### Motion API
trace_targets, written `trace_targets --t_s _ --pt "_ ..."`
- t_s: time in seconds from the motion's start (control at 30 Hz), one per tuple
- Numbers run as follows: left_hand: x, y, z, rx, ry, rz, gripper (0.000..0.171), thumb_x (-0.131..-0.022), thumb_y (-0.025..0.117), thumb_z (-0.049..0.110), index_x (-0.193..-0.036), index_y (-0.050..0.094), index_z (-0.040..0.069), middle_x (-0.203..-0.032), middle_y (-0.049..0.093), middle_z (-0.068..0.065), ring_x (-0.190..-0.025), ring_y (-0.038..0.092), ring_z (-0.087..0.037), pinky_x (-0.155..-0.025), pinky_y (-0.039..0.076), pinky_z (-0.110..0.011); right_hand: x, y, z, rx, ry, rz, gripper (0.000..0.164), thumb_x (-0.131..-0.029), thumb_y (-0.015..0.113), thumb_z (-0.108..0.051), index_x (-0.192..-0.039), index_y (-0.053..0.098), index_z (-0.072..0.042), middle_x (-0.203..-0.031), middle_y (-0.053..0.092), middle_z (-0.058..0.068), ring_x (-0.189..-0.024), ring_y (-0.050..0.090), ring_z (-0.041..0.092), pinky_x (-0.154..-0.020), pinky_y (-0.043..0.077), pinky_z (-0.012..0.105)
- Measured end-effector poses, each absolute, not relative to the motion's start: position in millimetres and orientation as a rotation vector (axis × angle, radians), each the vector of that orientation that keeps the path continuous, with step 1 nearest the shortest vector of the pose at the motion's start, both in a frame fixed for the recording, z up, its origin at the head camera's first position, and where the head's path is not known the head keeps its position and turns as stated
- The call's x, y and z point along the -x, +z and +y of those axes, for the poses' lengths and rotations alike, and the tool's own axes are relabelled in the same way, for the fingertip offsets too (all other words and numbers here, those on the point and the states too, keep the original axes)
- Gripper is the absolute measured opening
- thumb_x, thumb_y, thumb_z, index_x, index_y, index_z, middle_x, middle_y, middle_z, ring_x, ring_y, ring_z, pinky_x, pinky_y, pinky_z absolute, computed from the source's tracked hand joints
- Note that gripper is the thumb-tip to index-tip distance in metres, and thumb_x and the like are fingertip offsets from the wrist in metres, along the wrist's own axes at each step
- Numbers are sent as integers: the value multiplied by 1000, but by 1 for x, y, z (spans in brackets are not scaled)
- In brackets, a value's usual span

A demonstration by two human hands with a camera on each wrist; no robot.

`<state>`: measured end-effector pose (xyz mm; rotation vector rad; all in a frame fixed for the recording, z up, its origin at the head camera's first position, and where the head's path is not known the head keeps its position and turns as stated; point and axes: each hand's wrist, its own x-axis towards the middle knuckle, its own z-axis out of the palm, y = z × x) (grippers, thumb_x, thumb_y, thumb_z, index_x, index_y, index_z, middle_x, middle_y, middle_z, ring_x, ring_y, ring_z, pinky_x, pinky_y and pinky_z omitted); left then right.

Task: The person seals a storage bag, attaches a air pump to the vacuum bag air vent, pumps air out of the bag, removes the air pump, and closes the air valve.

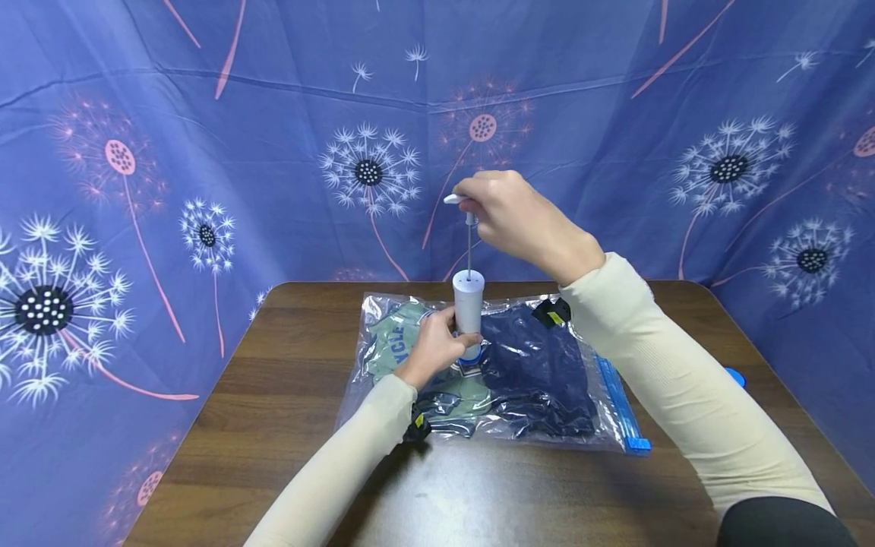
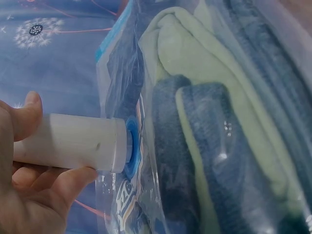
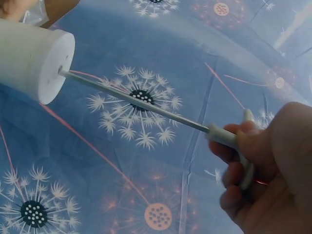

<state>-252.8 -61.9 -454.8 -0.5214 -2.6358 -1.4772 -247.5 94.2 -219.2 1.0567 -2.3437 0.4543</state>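
My left hand [image 1: 437, 346] clasps the white pump [image 1: 468, 304], upright on the clear bag [image 1: 603, 403] in the middle of the table [image 1: 273, 387], towards its far edge. My right hand [image 1: 513, 213], above the barrel, grips the pump's handle [image 1: 453, 199]. The left wrist view shows the blue ring [image 2: 135, 151] at its foot, unseen from the right wrist, which instead shows the metal rod [image 3: 136, 102].

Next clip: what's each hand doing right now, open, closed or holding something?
Left hand: closed, holding the white pump barrel.
Right hand: closed, gripping the white pump handle.
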Motion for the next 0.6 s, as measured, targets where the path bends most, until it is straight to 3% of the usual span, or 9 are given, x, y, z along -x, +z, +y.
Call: trace_targets --t_s 0.6 --pt "253 -454 -63 542 -1455 -2632 41 -84 86 18 -118 69 5 -108 77 -10 -93 73 -19 -80 60 -34 248 -271 90 -1096 424 -2614 13 -97 61 6 -105 70 2 -97 76 14 -84 73 25 -73 60 36"
